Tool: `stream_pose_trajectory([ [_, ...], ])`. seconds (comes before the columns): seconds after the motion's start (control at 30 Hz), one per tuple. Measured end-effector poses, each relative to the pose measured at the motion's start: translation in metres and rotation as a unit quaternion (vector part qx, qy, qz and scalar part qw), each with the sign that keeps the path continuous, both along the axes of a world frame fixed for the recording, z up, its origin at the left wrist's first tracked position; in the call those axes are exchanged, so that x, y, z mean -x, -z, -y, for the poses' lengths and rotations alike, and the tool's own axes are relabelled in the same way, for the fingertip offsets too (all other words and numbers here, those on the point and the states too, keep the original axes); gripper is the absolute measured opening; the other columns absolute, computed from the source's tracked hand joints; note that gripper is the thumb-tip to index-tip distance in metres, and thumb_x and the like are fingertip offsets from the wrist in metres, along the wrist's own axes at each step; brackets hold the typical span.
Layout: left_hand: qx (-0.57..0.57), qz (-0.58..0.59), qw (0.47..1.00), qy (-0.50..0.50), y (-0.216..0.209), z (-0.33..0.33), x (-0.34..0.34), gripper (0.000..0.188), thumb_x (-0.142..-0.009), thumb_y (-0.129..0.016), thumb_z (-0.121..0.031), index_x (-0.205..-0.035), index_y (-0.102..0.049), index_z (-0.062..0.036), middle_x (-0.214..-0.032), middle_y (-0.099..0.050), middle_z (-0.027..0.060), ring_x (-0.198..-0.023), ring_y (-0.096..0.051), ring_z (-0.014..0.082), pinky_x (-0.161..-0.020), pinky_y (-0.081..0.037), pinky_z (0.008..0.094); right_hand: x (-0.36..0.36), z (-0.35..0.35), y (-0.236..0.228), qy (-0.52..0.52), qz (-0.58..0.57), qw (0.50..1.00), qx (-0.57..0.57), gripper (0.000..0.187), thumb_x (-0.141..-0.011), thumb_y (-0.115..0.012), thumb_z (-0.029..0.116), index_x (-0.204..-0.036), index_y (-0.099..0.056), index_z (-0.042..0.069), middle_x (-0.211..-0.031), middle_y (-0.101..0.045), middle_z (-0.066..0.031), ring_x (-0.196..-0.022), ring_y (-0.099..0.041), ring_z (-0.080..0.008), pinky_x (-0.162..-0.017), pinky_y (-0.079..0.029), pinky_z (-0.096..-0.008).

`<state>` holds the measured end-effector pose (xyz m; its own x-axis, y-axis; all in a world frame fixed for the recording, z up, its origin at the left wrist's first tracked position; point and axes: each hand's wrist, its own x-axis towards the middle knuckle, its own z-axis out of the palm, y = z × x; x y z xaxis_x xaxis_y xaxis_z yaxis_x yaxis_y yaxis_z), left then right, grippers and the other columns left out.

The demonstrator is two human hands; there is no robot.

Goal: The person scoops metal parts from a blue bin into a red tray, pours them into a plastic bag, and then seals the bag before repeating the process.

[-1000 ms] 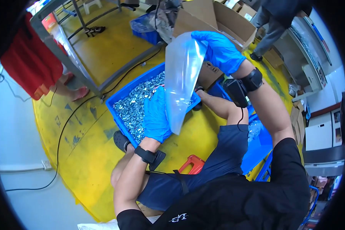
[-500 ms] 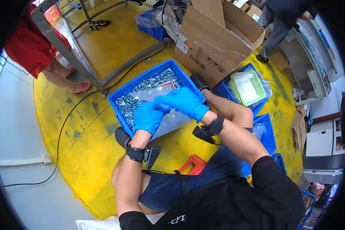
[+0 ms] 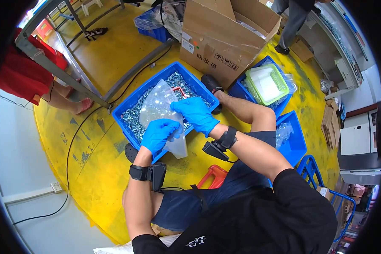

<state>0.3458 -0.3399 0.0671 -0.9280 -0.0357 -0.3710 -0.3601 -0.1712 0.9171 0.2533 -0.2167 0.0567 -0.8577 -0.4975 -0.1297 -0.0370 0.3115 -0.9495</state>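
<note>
Both my hands wear blue gloves and grip a clear plastic bag (image 3: 158, 106) over a blue bin (image 3: 129, 103) filled with small metal parts. My left hand (image 3: 158, 134) pinches the bag's near edge at the bin's front wall. My right hand (image 3: 194, 114) holds the bag's right side, just above the parts. The bag lies partly flat across the bin, its lower corner hanging over the bin's front rim. Each wrist carries a black strapped device.
A large open cardboard box (image 3: 224, 36) stands behind the bin. To the right are two more blue bins (image 3: 294, 142), one holding a green-rimmed tray (image 3: 266, 84). A red stool (image 3: 213, 177) is under me. A person in red (image 3: 21, 72) stands left; another person (image 3: 292, 21) stands far back.
The bag, held high and open by my raised right hand a second ago, has been brought down onto the bin. Both hands now hold it low over the metal parts.
</note>
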Motion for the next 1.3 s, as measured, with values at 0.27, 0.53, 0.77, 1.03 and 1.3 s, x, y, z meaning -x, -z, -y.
stream_pose_trajectory([
  [0.27, 0.184, 0.047, 0.982, 0.007, 0.017, 0.009, 0.006, 0.028, -0.073, -0.062, -0.028, -0.065, -0.054, -0.0022, -0.062, -0.053, 0.0004, -0.055, -0.047, 0.0085, -0.050, -0.037, 0.0244, -0.003, -0.012, 0.008, -0.071, -0.079, 0.993, -0.053, 0.021, -0.071, -0.056, 0.024, -0.069, -0.063, 0.005, -0.062, -0.058, -0.0103, -0.056, -0.056, -0.0172, -0.053, -0.044, -0.0289],
  [0.53, 0.627, 0.090, 0.768, -0.093, 0.018, 0.028, 0.005, 0.030, -0.075, -0.054, -0.035, -0.064, -0.052, -0.0064, -0.065, -0.057, 0.0102, -0.057, -0.052, 0.0278, -0.050, -0.038, 0.0359, -0.006, -0.034, 0.048, -0.023, -0.017, 0.998, -0.049, 0.024, -0.074, -0.052, 0.025, -0.063, -0.061, 0.006, -0.058, -0.056, -0.0112, -0.050, -0.055, -0.0202, -0.047, -0.044, -0.0307],
  [0.77, 0.680, -0.075, 0.729, 0.007, 0.038, -0.012, 0.002, 0.021, -0.075, -0.049, -0.028, -0.067, -0.055, -0.0094, -0.068, -0.055, 0.0126, -0.064, -0.053, 0.0324, -0.051, -0.041, 0.0416, -0.009, -0.047, 0.088, -0.137, 0.574, 0.800, 0.113, 0.028, -0.081, -0.047, 0.034, -0.074, -0.058, 0.010, -0.059, -0.056, -0.0055, -0.046, -0.052, -0.0184, -0.037, -0.040, -0.0281],
  [1.03, 0.685, -0.129, 0.717, 0.037, 0.043, -0.028, 0.000, 0.012, -0.071, -0.050, -0.020, -0.069, -0.054, -0.0095, -0.069, -0.053, 0.0126, -0.064, -0.053, 0.0313, -0.049, -0.042, 0.0407, -0.002, -0.025, 0.060, -0.015, 0.635, 0.710, 0.304, 0.037, -0.084, -0.039, 0.042, -0.102, -0.049, 0.011, -0.092, -0.056, -0.0127, -0.072, -0.054, -0.0233, -0.061, -0.045, -0.0373],
  [1.3, 0.660, -0.151, 0.736, 0.012, 0.040, -0.031, 0.002, 0.008, -0.069, -0.051, -0.016, -0.069, -0.054, -0.0083, -0.071, -0.053, 0.0117, -0.063, -0.053, 0.0290, -0.048, -0.042, 0.0392, 0.008, 0.008, 0.066, 0.051, 0.594, 0.701, 0.391, 0.053, -0.083, -0.039, 0.046, -0.120, -0.036, 0.008, -0.114, -0.044, -0.0188, -0.102, -0.043, -0.0354, -0.087, -0.034, -0.0496],
])
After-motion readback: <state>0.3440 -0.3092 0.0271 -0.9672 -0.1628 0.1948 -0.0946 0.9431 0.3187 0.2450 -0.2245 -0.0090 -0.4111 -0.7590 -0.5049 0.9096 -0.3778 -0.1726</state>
